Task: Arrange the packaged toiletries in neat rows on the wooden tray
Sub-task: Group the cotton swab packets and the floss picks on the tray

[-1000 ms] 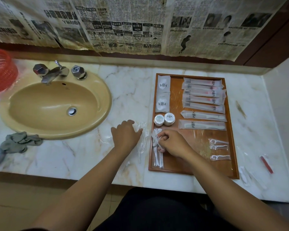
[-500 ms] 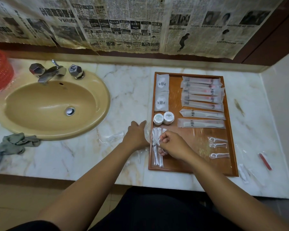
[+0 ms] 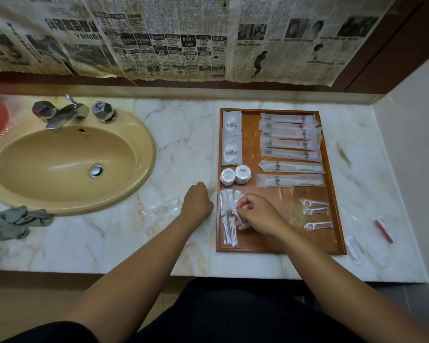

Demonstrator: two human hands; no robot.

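Observation:
The wooden tray (image 3: 255,120) lies on the marble counter, right of the sink. It holds two white sachets (image 3: 231,138), several long toothbrush packs (image 3: 290,137), two comb packs (image 3: 290,174), two round tins (image 3: 235,175), three floss picks (image 3: 316,214) and clear cotton swab packets (image 3: 227,219) at its near left. My right hand (image 3: 258,212) pinches a cotton swab packet above that pile. My left hand (image 3: 197,203) rests curled on the counter just left of the tray's edge, over clear packets; what it grips is hidden.
A yellow sink (image 3: 67,164) with a chrome tap (image 3: 67,112) fills the left. A grey cloth (image 3: 15,220) lies at its front. A loose clear packet (image 3: 166,204) lies left of my left hand. Loose packets (image 3: 354,248) and a red item (image 3: 383,230) lie right of the tray.
My left hand slid right from the loose packets toward the tray's left edge. My right hand stayed over the cotton swab pile, still pinching a packet.

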